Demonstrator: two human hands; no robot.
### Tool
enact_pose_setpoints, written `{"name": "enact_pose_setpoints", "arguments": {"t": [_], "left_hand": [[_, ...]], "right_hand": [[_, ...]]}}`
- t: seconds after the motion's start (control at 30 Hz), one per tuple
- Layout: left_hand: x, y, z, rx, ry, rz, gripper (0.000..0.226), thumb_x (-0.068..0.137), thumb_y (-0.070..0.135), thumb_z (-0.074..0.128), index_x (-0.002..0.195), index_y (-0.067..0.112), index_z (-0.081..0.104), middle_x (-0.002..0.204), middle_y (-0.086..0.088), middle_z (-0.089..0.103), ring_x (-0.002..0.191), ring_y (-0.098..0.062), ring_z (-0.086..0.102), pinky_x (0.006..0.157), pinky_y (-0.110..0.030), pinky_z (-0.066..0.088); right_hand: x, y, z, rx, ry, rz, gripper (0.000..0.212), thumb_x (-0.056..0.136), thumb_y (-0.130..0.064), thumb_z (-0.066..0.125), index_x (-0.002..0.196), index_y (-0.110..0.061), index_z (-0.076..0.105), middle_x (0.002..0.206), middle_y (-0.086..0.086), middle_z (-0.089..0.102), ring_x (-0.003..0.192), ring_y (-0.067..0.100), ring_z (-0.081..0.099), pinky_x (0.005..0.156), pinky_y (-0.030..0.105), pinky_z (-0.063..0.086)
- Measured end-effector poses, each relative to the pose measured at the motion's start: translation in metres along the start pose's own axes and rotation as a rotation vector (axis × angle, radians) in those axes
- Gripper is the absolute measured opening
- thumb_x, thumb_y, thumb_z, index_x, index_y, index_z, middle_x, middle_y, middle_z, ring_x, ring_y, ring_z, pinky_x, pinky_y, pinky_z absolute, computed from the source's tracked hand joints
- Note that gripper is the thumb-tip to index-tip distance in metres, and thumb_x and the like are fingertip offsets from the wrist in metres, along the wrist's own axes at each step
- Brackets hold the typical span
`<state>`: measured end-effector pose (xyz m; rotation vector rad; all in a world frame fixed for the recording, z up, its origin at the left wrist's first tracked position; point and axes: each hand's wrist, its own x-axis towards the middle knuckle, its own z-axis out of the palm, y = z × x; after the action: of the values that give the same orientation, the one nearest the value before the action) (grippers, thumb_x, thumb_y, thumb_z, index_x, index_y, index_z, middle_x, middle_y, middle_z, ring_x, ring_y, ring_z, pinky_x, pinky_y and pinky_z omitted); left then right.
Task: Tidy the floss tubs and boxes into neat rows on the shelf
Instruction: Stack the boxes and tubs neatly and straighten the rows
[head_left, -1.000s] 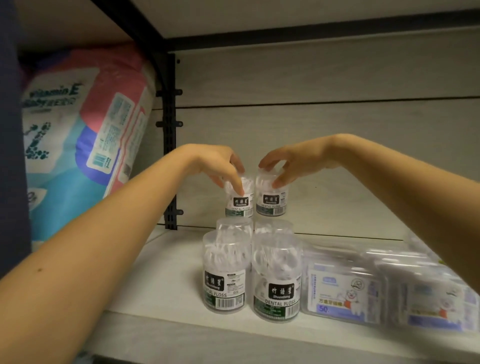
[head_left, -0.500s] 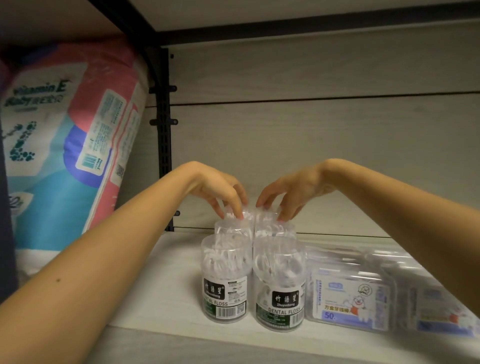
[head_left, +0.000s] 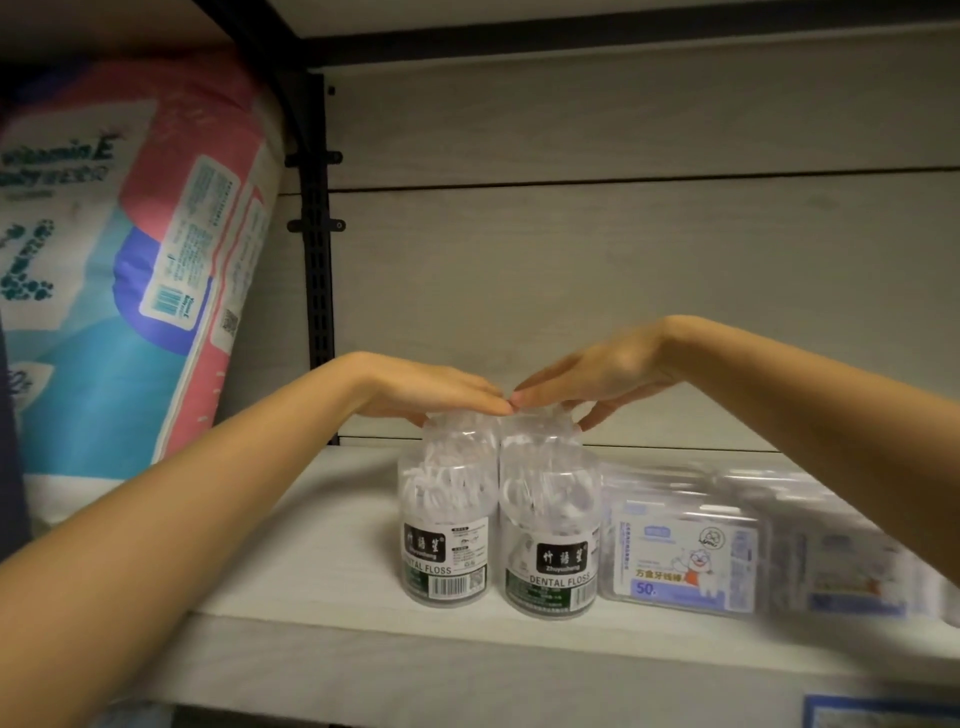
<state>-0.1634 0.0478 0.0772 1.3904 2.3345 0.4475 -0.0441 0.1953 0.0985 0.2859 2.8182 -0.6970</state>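
Note:
Four clear dental floss tubs stand in a two-by-two block on the pale shelf (head_left: 311, 571). The front left tub (head_left: 447, 540) and front right tub (head_left: 550, 551) show black labels. Behind them only the tops of the rear left tub (head_left: 460, 434) and rear right tub (head_left: 540, 428) are visible. My left hand (head_left: 426, 389) lies flat on the rear left lid. My right hand (head_left: 597, 374) rests on the rear right lid, thumb down its right side. The fingertips of both hands meet above the tubs. Clear floss boxes (head_left: 680, 561) lie to the right of the tubs.
A large soft pack (head_left: 130, 260) printed pink, blue and white leans at the left, beside a black upright rail (head_left: 317, 260). Another board (head_left: 571, 15) closes the space overhead. More floss boxes (head_left: 852, 571) run blurred toward the right edge.
Both hands came down with a tub each and set them behind the front pair. The curled fingers have flattened onto the lids.

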Motion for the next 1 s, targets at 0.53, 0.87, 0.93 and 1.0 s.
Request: {"name": "enact_pose_setpoints", "arguments": {"t": [0.53, 0.87, 0.93, 1.0], "left_hand": [[-0.071, -0.006, 0.023, 0.024, 0.175, 0.204, 0.106, 0.042, 0.096, 0.04, 0.138, 0.051, 0.029, 0.153, 0.026, 0.013, 0.14, 0.004, 0.011, 0.119, -0.04, 0.005], [-0.083, 0.005, 0.038, 0.125, 0.232, 0.27, 0.111, 0.041, 0.096, 0.037, 0.141, 0.052, 0.013, 0.144, 0.035, -0.003, 0.133, 0.015, -0.007, 0.114, -0.028, -0.004], [-0.087, 0.023, 0.039, 0.126, 0.359, 0.369, 0.106, 0.045, 0.092, 0.038, 0.141, 0.05, 0.02, 0.146, 0.034, 0.001, 0.134, 0.015, -0.004, 0.111, -0.022, -0.002], [-0.088, 0.051, 0.048, 0.254, 0.43, 0.466, 0.096, 0.05, 0.086, 0.042, 0.137, 0.049, 0.029, 0.148, 0.032, 0.012, 0.135, 0.015, 0.003, 0.109, -0.018, 0.001]], "right_hand": [[-0.074, -0.009, 0.029, -0.183, 0.121, -0.049, 0.093, 0.064, -0.076, 0.047, 0.144, -0.045, 0.01, 0.156, -0.016, 0.007, 0.143, 0.008, 0.01, 0.115, 0.038, 0.008], [-0.107, -0.002, 0.039, -0.221, 0.183, 0.026, 0.098, 0.062, -0.073, 0.055, 0.144, -0.046, 0.009, 0.156, -0.018, 0.007, 0.143, 0.008, 0.01, 0.113, 0.033, 0.011], [-0.134, 0.012, 0.029, -0.169, 0.299, 0.022, 0.093, 0.063, -0.069, 0.059, 0.143, -0.046, 0.016, 0.155, -0.02, 0.013, 0.141, 0.007, 0.015, 0.111, 0.03, 0.016], [-0.161, 0.03, 0.025, -0.208, 0.358, 0.071, 0.088, 0.062, -0.066, 0.062, 0.14, -0.043, 0.027, 0.152, -0.019, 0.023, 0.139, 0.008, 0.024, 0.112, 0.033, 0.022]]}}
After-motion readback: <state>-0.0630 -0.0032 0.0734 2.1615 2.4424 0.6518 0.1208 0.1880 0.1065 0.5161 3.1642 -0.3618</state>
